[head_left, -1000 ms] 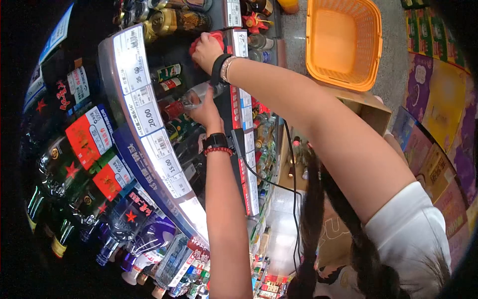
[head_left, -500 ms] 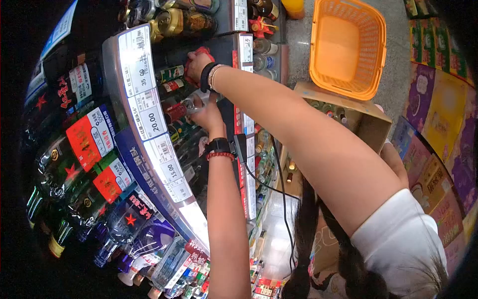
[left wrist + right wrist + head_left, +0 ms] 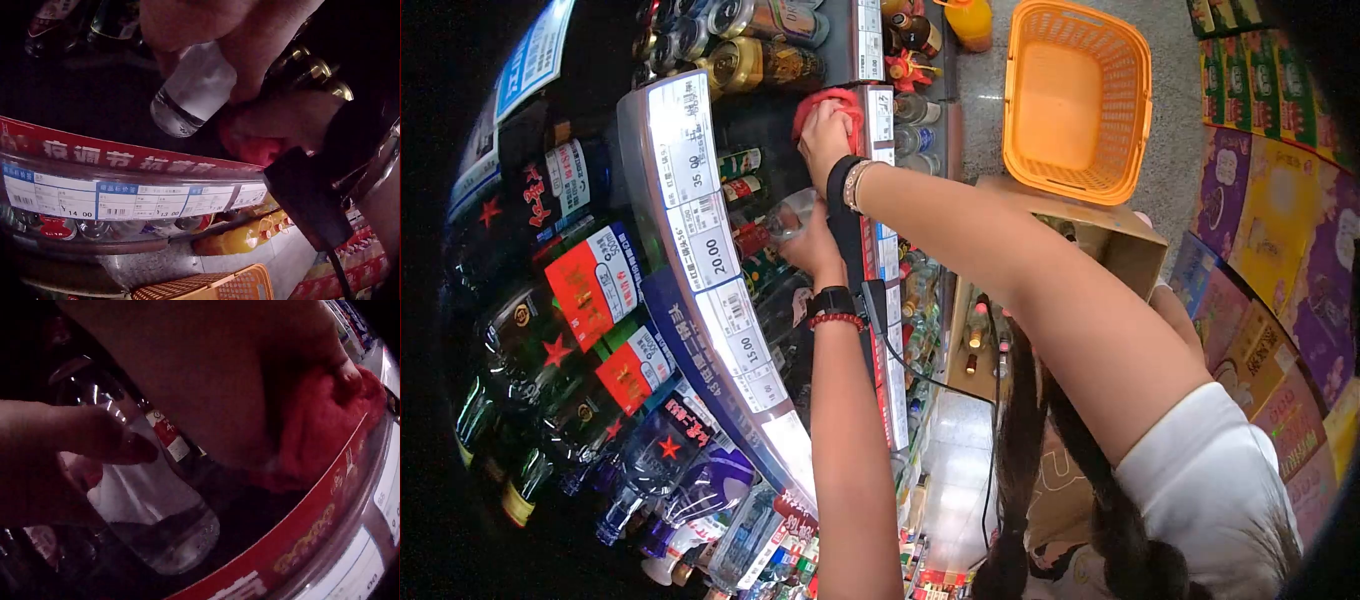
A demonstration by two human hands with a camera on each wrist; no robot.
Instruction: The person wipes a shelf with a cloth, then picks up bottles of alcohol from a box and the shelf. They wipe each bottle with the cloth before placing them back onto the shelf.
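Observation:
My left hand [image 3: 812, 245] grips a clear glass bottle [image 3: 790, 212] over the dark shelf, its fingers and thumb on either side. In the left wrist view this bottle [image 3: 197, 84] lies tilted, base towards the shelf's front edge. The right hand [image 3: 828, 138] holds a bunched red cloth [image 3: 811, 104] against the shelf surface close behind the front strip. Seen from the right wrist, the cloth [image 3: 325, 428] lies along the red edge strip [image 3: 312, 522], with the bottle to its left. Bottles with red and green labels [image 3: 742, 187] lie just deeper in.
Gold and silver cans [image 3: 765, 66] stand beyond the right hand. Price-tag rails [image 3: 718, 240] run on both sides of this shelf. An orange basket [image 3: 1012, 110] and an open cardboard box [image 3: 1135, 258] are on the floor. A cable [image 3: 940, 383] hangs from the left wrist.
My right hand and the red cloth first went deeper towards the labelled bottles, then came back to the shelf's front edge. The left hand keeps its hold on the bottle at about the same place.

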